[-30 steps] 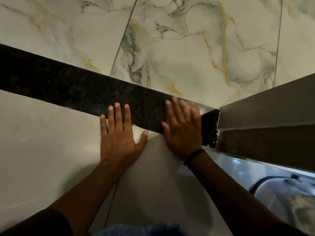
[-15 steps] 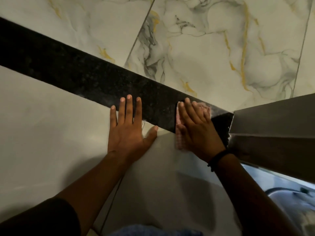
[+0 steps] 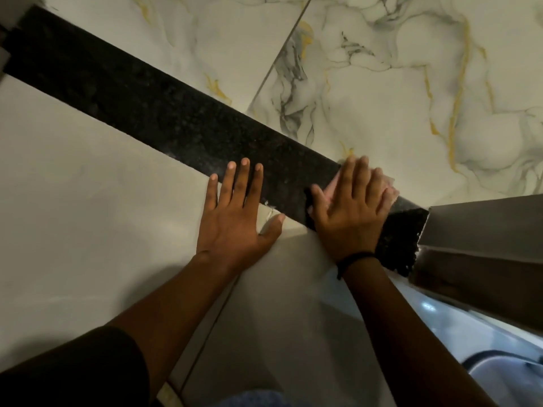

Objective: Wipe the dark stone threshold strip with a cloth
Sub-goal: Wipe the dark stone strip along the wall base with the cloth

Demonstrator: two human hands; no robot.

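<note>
A dark speckled stone threshold strip (image 3: 164, 113) runs diagonally from the upper left down to the right, between plain pale tiles and veined marble tiles. My right hand (image 3: 351, 210) lies flat on the strip near its right end and presses a pinkish cloth (image 3: 389, 190) under the palm and fingers; only the cloth's edges show, blurred. My left hand (image 3: 235, 212) rests flat with fingers spread on the pale tile, its fingertips reaching onto the strip's near edge, holding nothing.
A grey door frame or door edge (image 3: 482, 227) stands at the strip's right end. White marble tiles with gold and grey veins (image 3: 396, 83) lie beyond the strip. A pale rounded basin or bucket (image 3: 505, 374) sits at the bottom right.
My right hand with the cloth has slid a little up across the strip toward the marble side. The left hand has stayed planted, and the camera has shifted so more of the strip's left end shows.
</note>
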